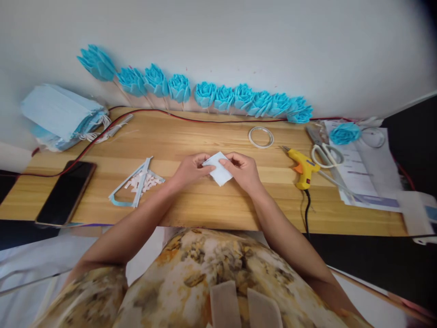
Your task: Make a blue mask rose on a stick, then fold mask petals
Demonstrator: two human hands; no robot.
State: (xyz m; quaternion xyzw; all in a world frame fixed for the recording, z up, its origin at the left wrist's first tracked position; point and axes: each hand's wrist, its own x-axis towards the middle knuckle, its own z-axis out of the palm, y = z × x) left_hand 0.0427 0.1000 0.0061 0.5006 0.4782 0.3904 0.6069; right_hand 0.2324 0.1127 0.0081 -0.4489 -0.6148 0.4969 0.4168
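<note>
Both hands meet over the middle of the wooden table [205,205]. My left hand [191,168] and my right hand [242,169] each pinch a pale blue, folded piece of mask fabric [220,173] between thumb and fingers, holding it just above the tabletop. The fabric's lower corner points toward me. To the left of my left hand lie trimmed blue mask strips and a small heap of white cut bits [139,183].
Blue fabric roses [239,98] line the wall. A stack of blue face masks [59,114] sits far left, a black phone [66,191] front left. A tape roll [261,136], yellow glue gun [303,166], scissors [326,152] and papers [365,173] lie to the right. A red cable [102,132] crosses the back.
</note>
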